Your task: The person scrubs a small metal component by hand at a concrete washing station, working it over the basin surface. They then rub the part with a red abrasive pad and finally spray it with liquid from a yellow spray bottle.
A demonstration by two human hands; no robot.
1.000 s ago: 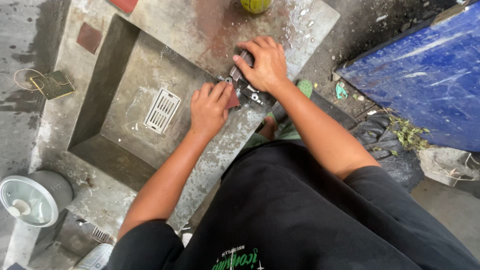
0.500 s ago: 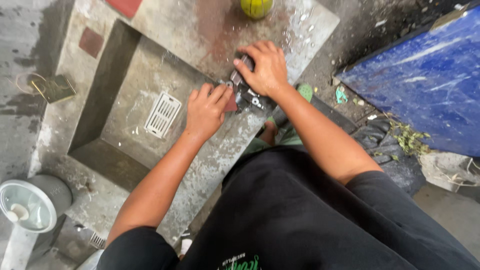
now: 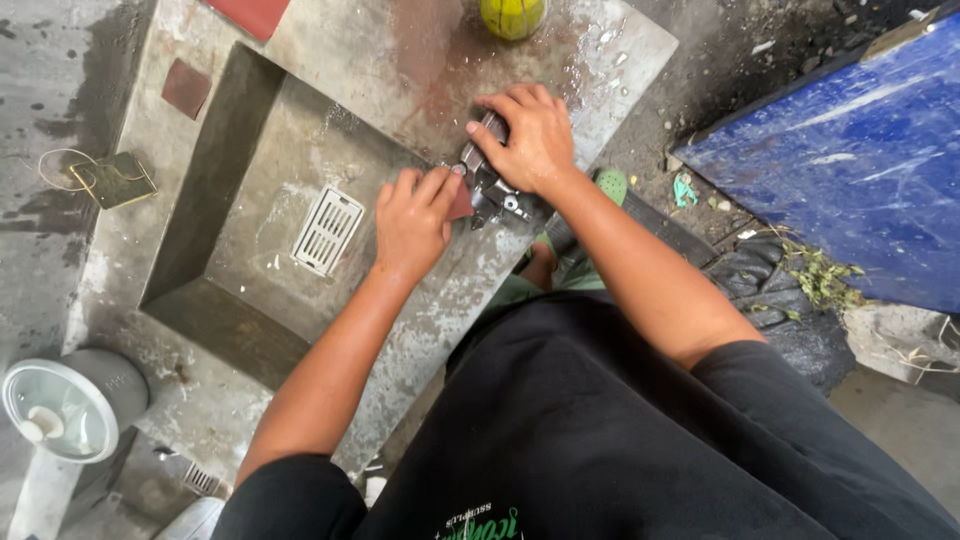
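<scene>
My right hand grips a dark grey metal part that rests on the rim of a concrete basin. My left hand is closed on a small reddish-brown pad and presses it against the side of the metal part. Both hands meet at the basin's near edge, fingers touching the part. Much of the part is hidden under my right palm.
A white slotted drain cover lies in the basin's sunken floor. A yellow-green ball sits at the far rim, near reddish tiles. A blue tarp is at right, a white fan lower left.
Both hands stay on the metal part with only slight shifts. The camera view has drifted a little; nothing was let go or picked up.
</scene>
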